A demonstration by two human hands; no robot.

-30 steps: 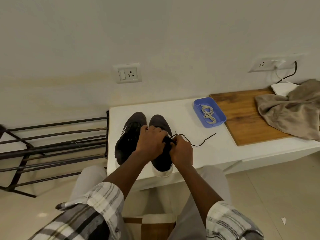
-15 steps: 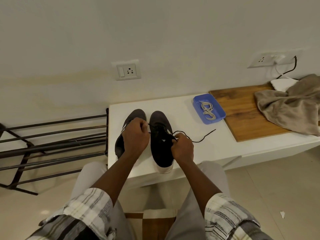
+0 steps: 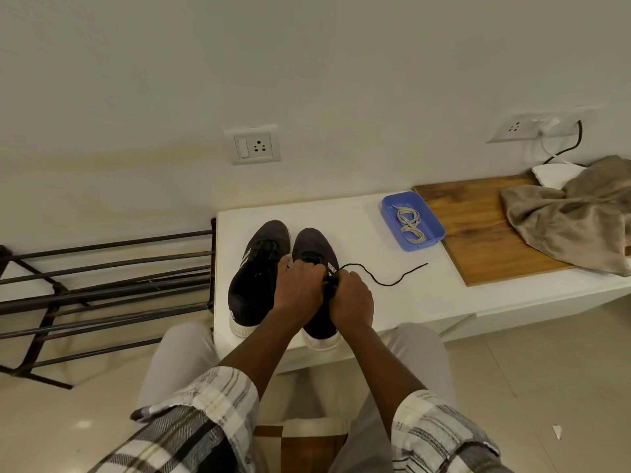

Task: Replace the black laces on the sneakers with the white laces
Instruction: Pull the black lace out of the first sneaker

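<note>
A plain off-white wall (image 3: 307, 63) fills the upper half of the view; faint yellowish staining is noted low on it toward 9 o'clock; a switch-and-socket plate (image 3: 252, 144) is mounted near centre; a second socket plate (image 3: 522, 127) is mounted toward 2 o'clock, with a white plug and a black cable (image 3: 566, 145) attached. A low white bench (image 3: 358, 216) is set against the wall; a wooden board (image 3: 478, 240) is laid on it at 3 o'clock, partly covered by a crumpled beige cloth (image 3: 573, 220). A dark metal bar rack (image 3: 102, 278) is stood at 9 o'clock, just beside the bench. The floor (image 3: 546, 370) is finished in pale glossy tile; a small white scrap (image 3: 557, 431) is observed at 4 o'clock.
</note>
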